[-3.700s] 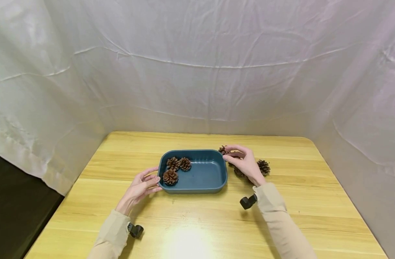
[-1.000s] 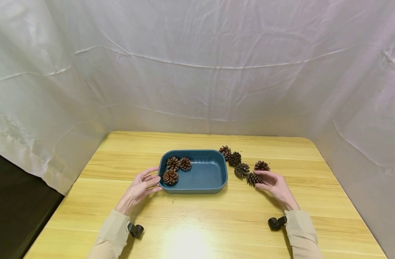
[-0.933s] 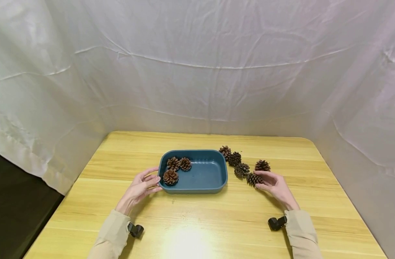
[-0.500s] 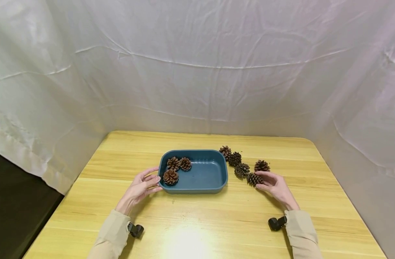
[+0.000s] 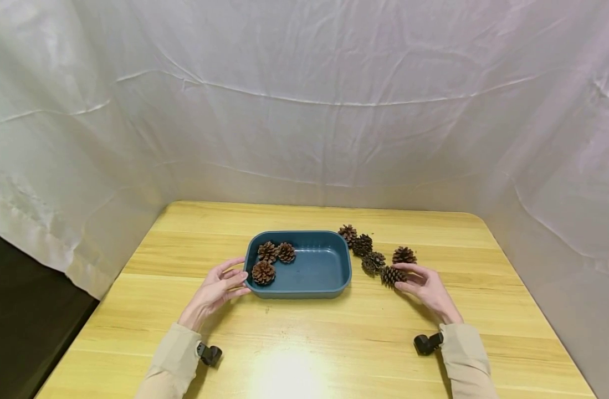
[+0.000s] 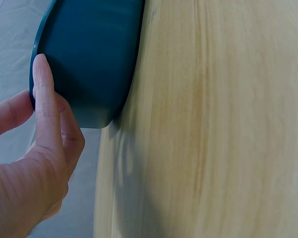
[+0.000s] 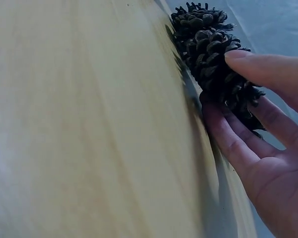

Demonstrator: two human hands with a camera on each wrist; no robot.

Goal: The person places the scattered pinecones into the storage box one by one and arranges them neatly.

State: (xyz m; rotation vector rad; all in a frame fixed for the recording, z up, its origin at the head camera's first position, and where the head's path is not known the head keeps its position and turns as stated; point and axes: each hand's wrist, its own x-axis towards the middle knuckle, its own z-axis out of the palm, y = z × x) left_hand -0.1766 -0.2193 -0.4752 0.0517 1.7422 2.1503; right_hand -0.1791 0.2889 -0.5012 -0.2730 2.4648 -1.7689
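My left hand (image 5: 215,289) grips the left end of a dark blue rectangular tray (image 5: 311,277), thumb at the rim and fingers around the outside. The tray's outer wall (image 6: 97,54) fills the top of the left wrist view. Three brown pine cones (image 5: 262,272) lie in its left part. Beyond the tray's right end, my right hand (image 5: 430,291) pinches a dark pine cone (image 5: 393,276) on the table between thumb and fingers. In the right wrist view that pine cone (image 7: 211,57) sits between the thumb and the fingers, partly covered by them.
More pine cones (image 5: 373,262) run in a slanting row from the held one to the tray's back right corner. Another pine cone (image 5: 404,255) lies just behind my right hand. The wooden table (image 5: 344,343) is backed by a pale hanging cloth (image 5: 304,144).
Since the earliest frame my right hand has moved from the tray's right rim, rightward and nearer, to the front pine cone. Over the last second both hands stay in place.
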